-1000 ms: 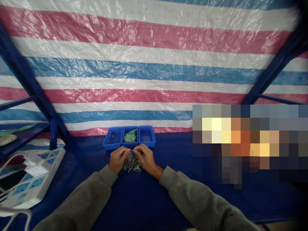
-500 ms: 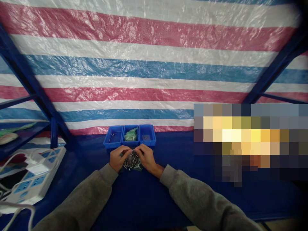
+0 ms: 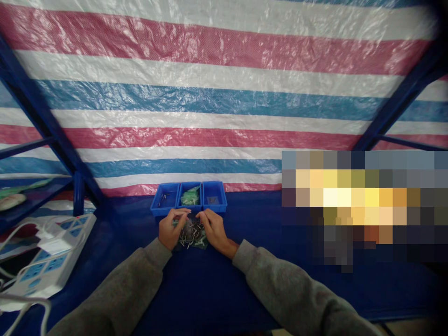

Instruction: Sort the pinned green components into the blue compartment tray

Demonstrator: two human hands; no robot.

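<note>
A clear plastic bag (image 3: pixel 192 237) full of small metal pins or screws lies on the blue table between my hands. My left hand (image 3: pixel 172 228) is closed at the bag's upper left edge, thumb against fingers. At the upper right edge, my right hand (image 3: pixel 214 228) pinches the bag the same way. A small gap separates the two sets of fingertips, and the bag's top edge is partly hidden by them. Just beyond stand three joined blue bins: the left bin (image 3: pixel 164 209) has a few metal pieces, the middle one holds green-tinted bags (image 3: pixel 190 196), the right bin (image 3: pixel 214 208) a small greyish packet.
A white power strip (image 3: pixel 56 275) with plugs and cables lies on the left. Blue metal frame posts (image 3: pixel 79 196) rise at both sides. A striped plastic sheet (image 3: pixel 210 102) hangs behind the table (image 3: pixel 210 294). The right side is blurred by large pixels.
My fingertips, close together before, have moved apart along the bag's top edge. The left hand has shifted slightly left and its fingers have straightened; bag and bins stay put.
</note>
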